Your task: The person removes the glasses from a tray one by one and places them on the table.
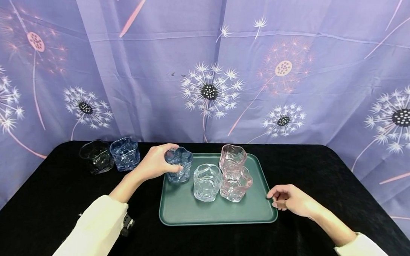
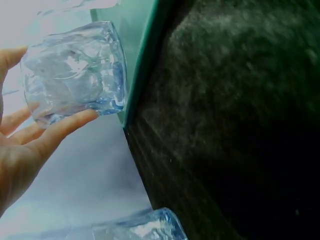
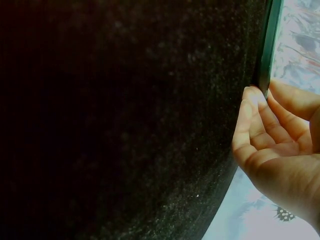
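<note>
My left hand [image 1: 156, 163] grips a wavy blue glass [image 1: 184, 173] from its left side, thumb and fingers spread round it. The glass stands upright at the back left corner of a green tray [image 1: 219, 216]; its base is close over the tray in the left wrist view. With its thumb and fingertips, my right hand [image 1: 292, 199] pinches the tray's right rim, as the right wrist view also shows. A clear glass [image 1: 207, 186] stands mid-tray, beside a front pink glass [image 1: 235, 187] and a rear pink glass [image 1: 232, 153].
Left of the tray, on the black tablecloth [image 1: 147, 231], stand another blue glass [image 1: 125, 155] and a dark grey glass [image 1: 97, 158]. Behind the table hangs a purple curtain [image 1: 165, 85] with dandelion prints.
</note>
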The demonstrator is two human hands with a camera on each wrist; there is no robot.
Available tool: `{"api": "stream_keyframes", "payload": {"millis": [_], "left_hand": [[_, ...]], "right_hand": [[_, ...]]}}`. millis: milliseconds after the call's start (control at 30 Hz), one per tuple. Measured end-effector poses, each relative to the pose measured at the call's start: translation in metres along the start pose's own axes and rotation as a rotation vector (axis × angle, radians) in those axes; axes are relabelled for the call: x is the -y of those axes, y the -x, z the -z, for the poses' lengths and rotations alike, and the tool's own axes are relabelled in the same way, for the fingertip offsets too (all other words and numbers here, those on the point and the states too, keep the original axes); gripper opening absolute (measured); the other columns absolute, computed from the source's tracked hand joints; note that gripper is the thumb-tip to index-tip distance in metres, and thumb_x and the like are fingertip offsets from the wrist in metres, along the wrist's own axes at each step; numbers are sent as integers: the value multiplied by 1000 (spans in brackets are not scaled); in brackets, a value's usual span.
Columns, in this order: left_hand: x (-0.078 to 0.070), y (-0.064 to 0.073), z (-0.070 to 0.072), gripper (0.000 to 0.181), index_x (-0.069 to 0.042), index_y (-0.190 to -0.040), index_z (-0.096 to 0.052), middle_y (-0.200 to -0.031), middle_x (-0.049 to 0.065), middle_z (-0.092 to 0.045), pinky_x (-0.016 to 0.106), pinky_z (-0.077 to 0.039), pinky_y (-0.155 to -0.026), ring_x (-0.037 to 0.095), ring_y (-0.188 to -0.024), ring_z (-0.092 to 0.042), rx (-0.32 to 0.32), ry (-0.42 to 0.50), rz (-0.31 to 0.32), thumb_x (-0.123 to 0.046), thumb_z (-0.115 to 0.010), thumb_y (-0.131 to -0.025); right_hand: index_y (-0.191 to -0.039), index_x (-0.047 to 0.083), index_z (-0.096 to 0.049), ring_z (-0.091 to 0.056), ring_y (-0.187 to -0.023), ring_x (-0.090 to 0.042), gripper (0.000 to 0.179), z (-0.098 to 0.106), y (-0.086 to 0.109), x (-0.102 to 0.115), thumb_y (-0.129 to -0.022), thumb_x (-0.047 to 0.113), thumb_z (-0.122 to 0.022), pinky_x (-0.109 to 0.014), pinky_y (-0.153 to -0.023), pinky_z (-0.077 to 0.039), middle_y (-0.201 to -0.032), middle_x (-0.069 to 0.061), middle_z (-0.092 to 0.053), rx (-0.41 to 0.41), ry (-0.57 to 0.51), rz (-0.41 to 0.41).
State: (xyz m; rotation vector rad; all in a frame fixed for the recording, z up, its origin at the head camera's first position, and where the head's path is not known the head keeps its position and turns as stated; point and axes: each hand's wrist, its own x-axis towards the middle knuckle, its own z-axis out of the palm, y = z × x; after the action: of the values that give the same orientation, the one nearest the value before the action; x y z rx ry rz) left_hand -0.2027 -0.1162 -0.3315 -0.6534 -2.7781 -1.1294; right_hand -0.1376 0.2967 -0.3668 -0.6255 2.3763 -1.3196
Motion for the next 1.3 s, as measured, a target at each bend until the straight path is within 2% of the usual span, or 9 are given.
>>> {"api": "stream_keyframes", "payload": {"millis": [400,767,1100,1300], "left_hand": [[1,17,24,63,-2,-121,-56,-101,15,-64,41,-47,-76,26,-92,-59,-22,-24,4,-27,-79,-68],[12,37,44,65,-1,-124,-53,-108,17,-61,42,-47,-74,28,-95,-58,-11,-73,30,-29,-78,-71],[21,56,61,66,-2,-123,-54,-112,18,-60,47,-44,-81,31,-100,-56,-43,-113,53,-30,-79,-69],[30,70,71,67,-2,-122,-55,-107,19,-62,45,-45,-78,30,-94,-58,-86,-147,56,-32,-80,-67]], "right_hand": [[-96,-12,-57,-49,-59,-7,16,-1,-1,1,-80,-11,-55,-23,-50,-44,-76,-11,-53,1,-3,21],[-96,-13,-56,-48,-59,-6,16,0,0,0,-80,-11,-55,-24,-49,-44,-76,-12,-53,4,-11,33],[-96,-13,-57,-48,-59,-6,16,0,0,-2,-80,-11,-55,-24,-49,-44,-76,-11,-53,5,-10,45],[-96,-13,-56,-48,-60,-6,16,1,0,-2,-80,-11,-54,-25,-49,-44,-76,-11,-53,6,-18,34]]}}
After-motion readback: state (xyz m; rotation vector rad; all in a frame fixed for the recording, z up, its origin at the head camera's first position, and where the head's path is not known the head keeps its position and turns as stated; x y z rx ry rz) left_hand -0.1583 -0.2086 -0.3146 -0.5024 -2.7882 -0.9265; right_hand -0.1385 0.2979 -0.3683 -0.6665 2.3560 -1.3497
